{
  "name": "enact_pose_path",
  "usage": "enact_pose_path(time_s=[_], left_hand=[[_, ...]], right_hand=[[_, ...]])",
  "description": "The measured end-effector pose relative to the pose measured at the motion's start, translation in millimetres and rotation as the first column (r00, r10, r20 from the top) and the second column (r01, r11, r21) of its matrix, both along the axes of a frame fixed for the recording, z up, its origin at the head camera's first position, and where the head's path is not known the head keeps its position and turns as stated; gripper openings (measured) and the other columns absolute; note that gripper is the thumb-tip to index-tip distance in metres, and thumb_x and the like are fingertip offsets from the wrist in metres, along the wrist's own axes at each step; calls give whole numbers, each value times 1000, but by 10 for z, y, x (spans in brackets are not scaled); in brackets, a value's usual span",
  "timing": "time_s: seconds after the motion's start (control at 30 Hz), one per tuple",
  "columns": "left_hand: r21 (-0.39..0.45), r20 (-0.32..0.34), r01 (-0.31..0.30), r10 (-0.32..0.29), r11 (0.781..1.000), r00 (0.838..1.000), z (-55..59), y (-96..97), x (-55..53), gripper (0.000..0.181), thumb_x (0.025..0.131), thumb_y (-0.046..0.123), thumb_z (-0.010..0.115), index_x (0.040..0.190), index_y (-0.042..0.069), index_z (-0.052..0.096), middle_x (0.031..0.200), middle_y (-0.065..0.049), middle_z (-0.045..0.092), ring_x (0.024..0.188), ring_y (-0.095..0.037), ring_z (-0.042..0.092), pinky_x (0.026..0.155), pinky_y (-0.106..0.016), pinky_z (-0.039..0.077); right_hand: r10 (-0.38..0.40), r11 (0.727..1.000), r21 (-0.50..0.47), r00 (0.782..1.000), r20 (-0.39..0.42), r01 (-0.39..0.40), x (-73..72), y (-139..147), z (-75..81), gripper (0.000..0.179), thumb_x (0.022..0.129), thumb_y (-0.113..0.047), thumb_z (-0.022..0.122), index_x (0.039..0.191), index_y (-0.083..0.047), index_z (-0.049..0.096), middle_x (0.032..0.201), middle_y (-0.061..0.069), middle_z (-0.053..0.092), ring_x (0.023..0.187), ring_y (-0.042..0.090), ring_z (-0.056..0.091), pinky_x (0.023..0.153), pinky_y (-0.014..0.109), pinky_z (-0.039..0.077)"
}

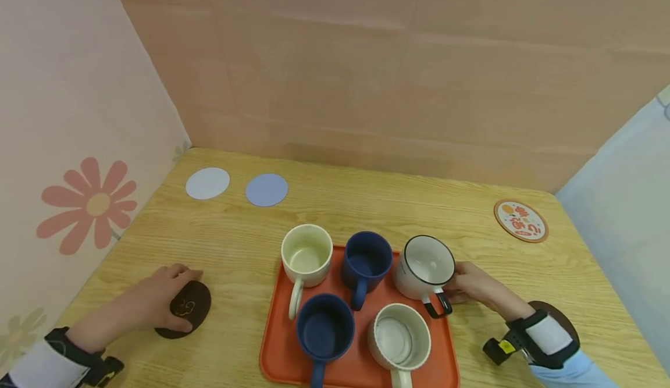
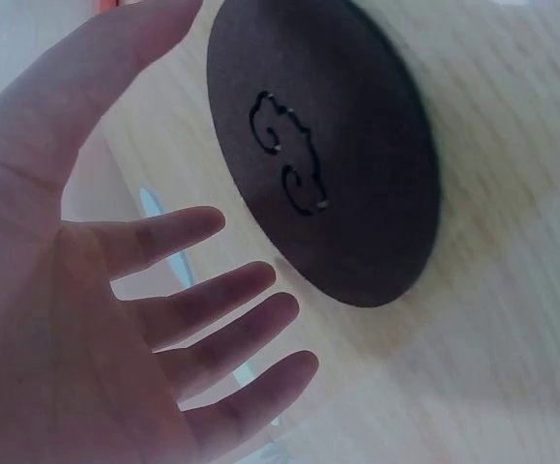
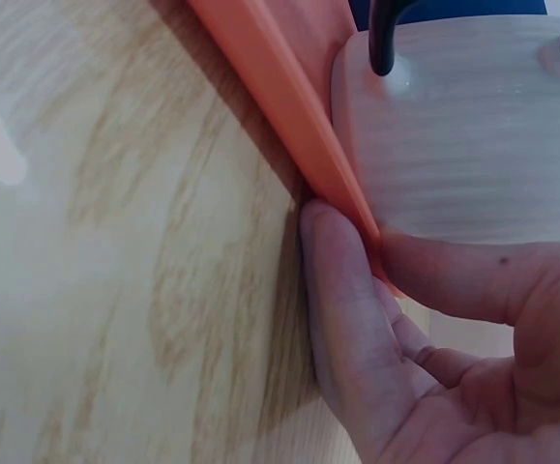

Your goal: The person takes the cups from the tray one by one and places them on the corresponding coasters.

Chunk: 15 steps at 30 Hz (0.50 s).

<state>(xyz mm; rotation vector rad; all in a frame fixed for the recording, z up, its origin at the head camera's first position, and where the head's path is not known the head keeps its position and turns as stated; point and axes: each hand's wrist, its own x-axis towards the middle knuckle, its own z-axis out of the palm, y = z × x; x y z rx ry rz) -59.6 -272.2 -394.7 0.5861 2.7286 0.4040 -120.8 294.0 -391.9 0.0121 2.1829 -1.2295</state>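
So, right hand (image 1: 473,284) on tray (image 1: 281,337)

tray (image 1: 280,338): plain orange-red | coaster (image 1: 196,303): dark brown, swirl motif | mug (image 1: 410,282): white, black-rimmed

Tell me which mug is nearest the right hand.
The white mug at the far right corner of the orange tray, beside the right hand; it alone has a black rim and black handle.

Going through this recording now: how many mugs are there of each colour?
Dark blue mugs: 2
Pale yellow mug: 1
White mug with a black rim: 1
Plain off-white mug: 1
Total: 5
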Motion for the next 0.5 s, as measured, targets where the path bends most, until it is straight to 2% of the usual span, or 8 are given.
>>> enact_pose_path(time_s=[0.17, 0.33, 0.5], left_hand=[[19, -3, 0, 0, 1000, 1000, -43, -2, 25, 89, 57, 48, 84, 124, 0, 50, 108, -15, 52, 93, -36, 53, 71, -50, 50], [40, -25, 11, -10, 999, 1000, -90, -19, 56, 93, 54, 50, 84, 123, -2, 50, 110, -19, 49, 94, -40, 52, 69, -51, 51], [57, -29, -10, 12, 998, 999, -120, -14, 106, 94, 51, 47, 86, 123, -2, 49, 110, -19, 47, 96, -38, 50, 71, -51, 50]], right_hand=[[7, 1000, -3, 1000, -8, -7, 4, 14, -13, 47, 85, 2, 54, 122, 25, 34, 99, 18, 63, 82, 21, 63, 69, 38, 57], [12, 1000, -4, 1000, -9, -12, 1, 19, -21, 46, 85, 2, 54, 121, 24, 35, 98, 16, 63, 81, 20, 62, 68, 36, 57], [15, 1000, -22, 1000, -8, -15, -11, 38, -47, 48, 85, 0, 56, 121, 24, 35, 99, 18, 63, 81, 21, 63, 68, 36, 57]])
